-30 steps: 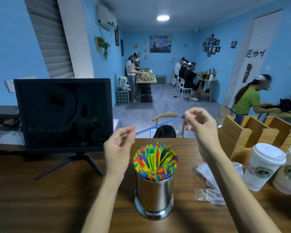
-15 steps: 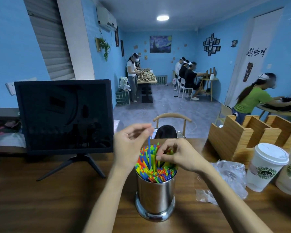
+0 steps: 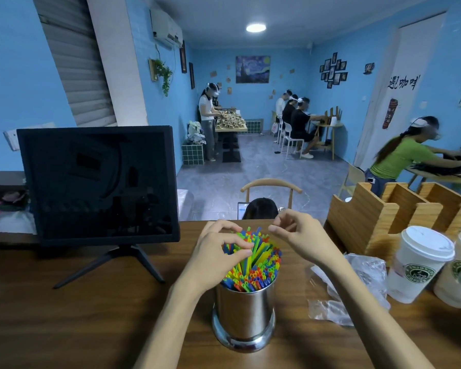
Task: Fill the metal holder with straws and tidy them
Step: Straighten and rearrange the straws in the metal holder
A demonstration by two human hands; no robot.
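Metal holder (image 3: 244, 312) at lower centre of tabletop (image 3: 64, 315), packed with straws (image 3: 253, 265). Our left hand (image 3: 216, 258) pinches straw tops, likely to bunch them. Our right hand (image 3: 301, 235) hovers above rim, loosely curled, empty, ready to level strays.

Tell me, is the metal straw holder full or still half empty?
Full: the metal holder stands upright, its mouth packed edge to edge with coloured straws.

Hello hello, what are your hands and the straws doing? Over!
Left hand touching straws, fingers curled. Right hand curled above them, holding nothing visible. Metal holder packed full, upright. Nothing blocking.
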